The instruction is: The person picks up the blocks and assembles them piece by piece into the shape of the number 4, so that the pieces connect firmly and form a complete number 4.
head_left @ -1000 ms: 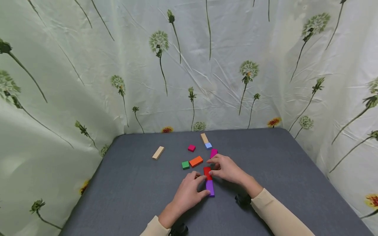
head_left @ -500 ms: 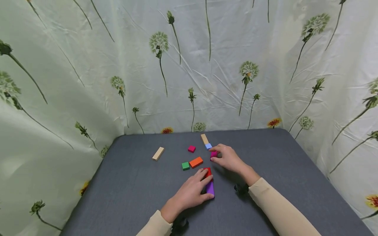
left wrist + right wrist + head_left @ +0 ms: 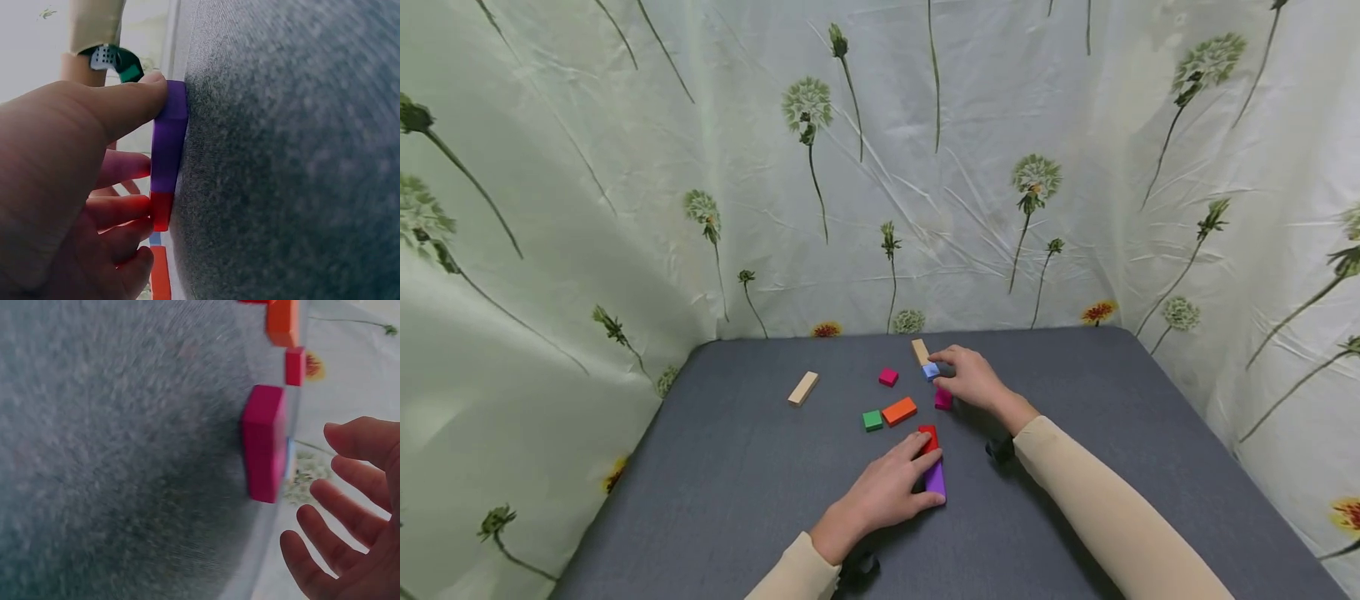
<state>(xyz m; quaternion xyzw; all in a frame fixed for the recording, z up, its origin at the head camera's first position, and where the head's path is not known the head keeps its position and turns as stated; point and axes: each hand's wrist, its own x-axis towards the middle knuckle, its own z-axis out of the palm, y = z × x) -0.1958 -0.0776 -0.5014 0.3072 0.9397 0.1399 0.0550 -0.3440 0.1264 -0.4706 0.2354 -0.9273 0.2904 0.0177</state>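
Note:
My left hand point(image 3: 887, 486) rests on two blocks lying end to end, a purple block point(image 3: 934, 481) and a red block point(image 3: 928, 433). Its thumb touches the near end of the purple block point(image 3: 169, 140), and its fingers lie along the top of the red block point(image 3: 161, 211). Farther back, my right hand point(image 3: 976, 380) is spread beside a light blue block point(image 3: 930, 372). Below that hand lies a magenta block point(image 3: 943, 400), partly covered in the head view. The right wrist view shows the fingers apart from the magenta block point(image 3: 264, 445), with nothing between them.
A plain wooden block point(image 3: 920, 351) lies behind the light blue one. An orange block point(image 3: 899, 411) and a green block point(image 3: 872, 421) sit left of centre, with a crimson block point(image 3: 888, 377) behind. Another wooden block point(image 3: 803, 389) lies farther left on the grey table point(image 3: 715, 483).
My right hand has moved from the red block, past the magenta block, to beside the light blue one. My left hand has come down onto the purple and red blocks.

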